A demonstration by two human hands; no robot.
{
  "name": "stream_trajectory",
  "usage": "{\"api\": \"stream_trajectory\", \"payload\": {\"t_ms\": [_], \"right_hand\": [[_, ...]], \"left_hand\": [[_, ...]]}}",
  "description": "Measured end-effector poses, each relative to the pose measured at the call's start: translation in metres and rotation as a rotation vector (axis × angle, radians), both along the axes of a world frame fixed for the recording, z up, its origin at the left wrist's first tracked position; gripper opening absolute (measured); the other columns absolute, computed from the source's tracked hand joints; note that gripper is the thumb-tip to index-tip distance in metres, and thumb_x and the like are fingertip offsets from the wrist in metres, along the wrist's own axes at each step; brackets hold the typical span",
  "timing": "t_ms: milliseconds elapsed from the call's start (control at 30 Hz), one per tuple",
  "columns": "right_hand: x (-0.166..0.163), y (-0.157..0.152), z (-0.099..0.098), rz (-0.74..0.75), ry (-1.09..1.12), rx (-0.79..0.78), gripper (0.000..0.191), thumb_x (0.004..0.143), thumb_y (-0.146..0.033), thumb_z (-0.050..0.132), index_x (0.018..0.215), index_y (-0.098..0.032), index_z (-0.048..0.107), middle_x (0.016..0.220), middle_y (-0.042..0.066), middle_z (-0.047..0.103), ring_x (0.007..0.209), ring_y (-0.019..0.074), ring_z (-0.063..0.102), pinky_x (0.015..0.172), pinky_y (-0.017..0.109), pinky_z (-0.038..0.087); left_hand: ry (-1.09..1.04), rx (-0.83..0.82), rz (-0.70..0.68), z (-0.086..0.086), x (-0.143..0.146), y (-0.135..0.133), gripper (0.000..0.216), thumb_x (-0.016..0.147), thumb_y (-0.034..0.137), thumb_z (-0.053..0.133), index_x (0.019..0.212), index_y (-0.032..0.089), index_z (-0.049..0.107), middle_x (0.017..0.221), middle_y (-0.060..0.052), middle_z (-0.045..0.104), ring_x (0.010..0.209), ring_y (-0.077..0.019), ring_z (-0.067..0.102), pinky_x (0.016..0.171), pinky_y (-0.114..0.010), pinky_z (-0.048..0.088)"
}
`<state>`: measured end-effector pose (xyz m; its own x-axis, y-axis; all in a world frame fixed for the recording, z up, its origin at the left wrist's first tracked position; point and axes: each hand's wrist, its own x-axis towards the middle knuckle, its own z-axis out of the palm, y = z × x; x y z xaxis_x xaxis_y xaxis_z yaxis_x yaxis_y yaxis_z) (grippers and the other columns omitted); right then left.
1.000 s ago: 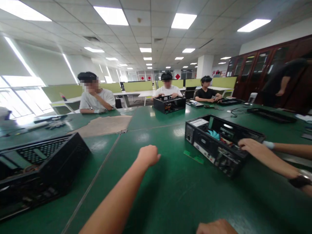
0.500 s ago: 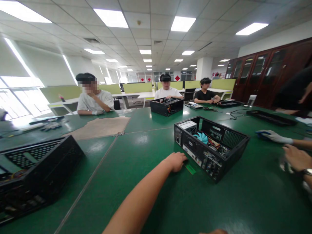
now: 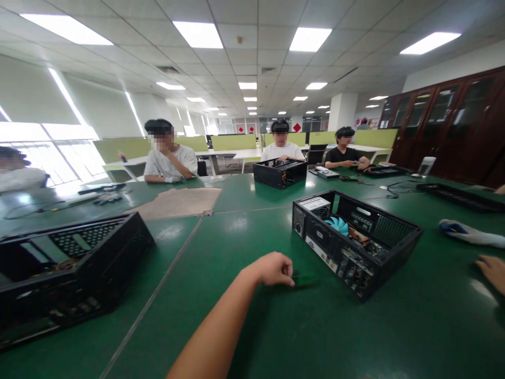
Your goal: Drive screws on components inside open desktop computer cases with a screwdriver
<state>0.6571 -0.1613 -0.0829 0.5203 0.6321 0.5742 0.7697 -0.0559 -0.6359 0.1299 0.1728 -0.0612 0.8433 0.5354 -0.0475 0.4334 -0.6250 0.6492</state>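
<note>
Left hand (image 3: pixel 272 269) stretched out over the green tabletop (image 3: pixel 244 316), fingers (image 3: pixel 287 279) pinched narrow on a small green strip (image 3: pixel 303 279) that lies flat, blurred. Strip sits just beside the open black PC case (image 3: pixel 355 239), at its 7 o'clock. Right hand not in view. Another person's hand (image 3: pixel 492 271) at 3 o'clock.

One head-worn camera looks forward and slightly down across the green table (image 3: pixel 276 337) — the open computer case (image 3: pixel 355 239) sits near, right of centre.
</note>
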Motion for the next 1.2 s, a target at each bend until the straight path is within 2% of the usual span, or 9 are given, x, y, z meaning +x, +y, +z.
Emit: {"api": "stream_trajectory", "payload": {"t_ms": [167, 267, 467, 567, 667, 767, 867, 1033, 1200], "right_hand": [[-0.023, 0.0, 0.005, 0.054, 0.145, 0.016, 0.015, 0.071, -0.028, 0.068, 0.075, -0.042, 0.068, 0.07, -0.001, 0.065, 0.06, 0.0163, 0.066, 0.039, 0.022, 0.05], [-0.025, 0.002, 0.0, 0.054, 0.142, 0.088, 0.012, 0.075, -0.032, 0.067, 0.076, -0.045, 0.069, 0.073, 0.003, 0.065, 0.063, 0.0178, 0.066, 0.036, 0.022, 0.044], [0.05, 0.005, -0.043, 0.031, -0.269, 0.019, 0.017, 0.06, -0.028, 0.062, 0.072, -0.038, 0.069, 0.066, -0.003, 0.067, 0.054, 0.0137, 0.06, 0.041, 0.016, 0.037], [0.083, 0.005, -0.063, 0.132, -0.427, 0.028, 0.013, 0.064, -0.032, 0.062, 0.072, -0.039, 0.068, 0.057, -0.009, 0.067, 0.044, 0.016, 0.056, 0.037, 0.02, 0.034], [0.087, 0.005, -0.067, 0.192, -0.44, 0.101, 0.018, 0.069, -0.032, 0.061, 0.081, -0.041, 0.071, 0.055, -0.013, 0.067, 0.04, 0.0186, 0.054, 0.04, 0.026, 0.038], [0.072, 0.006, -0.058, 0.287, -0.432, 0.068, 0.023, 0.079, -0.028, 0.057, 0.093, -0.039, 0.072, 0.057, -0.013, 0.067, 0.04, 0.0194, 0.055, 0.046, 0.031, 0.046], [0.053, 0.009, -0.045, 0.372, -0.417, 0.032, 0.022, 0.085, -0.025, 0.052, 0.096, -0.036, 0.067, 0.054, -0.013, 0.062, 0.036, 0.0181, 0.051, 0.036, 0.026, 0.04], [0.026, 0.005, -0.015, 0.37, -0.382, -0.025, 0.032, 0.081, -0.014, 0.052, 0.095, -0.04, 0.062, 0.062, -0.012, 0.063, 0.041, 0.0167, 0.056, 0.028, 0.022, 0.038], [-0.006, -0.012, 0.033, 0.319, -0.308, -0.124, 0.044, 0.077, -0.001, 0.052, 0.094, -0.039, 0.064, 0.08, -0.013, 0.069, 0.063, 0.0177, 0.067, 0.043, 0.026, 0.053]], "left_hand": [[-0.676, -0.004, 0.419, 0.003, -0.031, 0.01, 0.037, 0.099, 0.036, 0.063, 0.13, 0.016, 0.059, 0.129, -0.011, 0.062, 0.109, -0.0248, 0.065, 0.092, -0.046, 0.058], [-0.882, -0.039, 0.543, -0.008, -0.035, 0.01, 0.037, 0.1, 0.037, 0.062, 0.13, 0.016, 0.059, 0.126, -0.011, 0.063, 0.105, -0.0238, 0.066, 0.088, -0.044, 0.059], [-0.819, -0.013, 0.442, -0.017, -0.009, -0.009, 0.032, 0.1, 0.036, 0.063, 0.124, 0.015, 0.061, 0.117, -0.009, 0.066, 0.096, -0.0206, 0.068, 0.081, -0.039, 0.061], [-0.745, 0.093, 0.345, 0.004, 0.016, -0.026, 0.031, 0.099, 0.037, 0.063, 0.12, 0.014, 0.062, 0.109, -0.007, 0.067, 0.089, -0.0186, 0.067, 0.077, -0.037, 0.06], [-0.685, 0.262, 0.21, 0.041, 0.049, -0.048, 0.034, 0.094, 0.038, 0.068, 0.12, 0.017, 0.062, 0.111, -0.008, 0.068, 0.099, -0.0218, 0.066, 0.091, -0.042, 0.056], [-0.596, 0.421, -0.009, 0.075, 0.09, -0.067, 0.042, 0.095, 0.043, 0.065, 0.131, 0.022, 0.059, 0.132, -0.008, 0.066, 0.124, -0.0243, 0.059, 0.113, -0.042, 0.043], [-0.458, 0.534, -0.214, 0.09, 0.128, -0.075, 0.04, 0.101, 0.049, 0.053, 0.128, 0.022, 0.064, 0.133, -0.008, 0.068, 0.126, -0.0244, 0.059, 0.115, -0.042, 0.039], [-0.239, 0.663, -0.322, 0.077, 0.163, -0.077, 0.051, 0.103, 0.053, 0.048, 0.079, 0.015, 0.072, 0.083, -0.01, 0.073, 0.09, -0.0251, 0.07, 0.093, -0.042, 0.053], [-0.212, 0.721, -0.205, 0.063, 0.162, -0.073, 0.03, 0.101, 0.042, 0.059, 0.103, 0.013, 0.068, 0.099, -0.006, 0.07, 0.091, -0.0195, 0.069, 0.087, -0.042, 0.057]]}}
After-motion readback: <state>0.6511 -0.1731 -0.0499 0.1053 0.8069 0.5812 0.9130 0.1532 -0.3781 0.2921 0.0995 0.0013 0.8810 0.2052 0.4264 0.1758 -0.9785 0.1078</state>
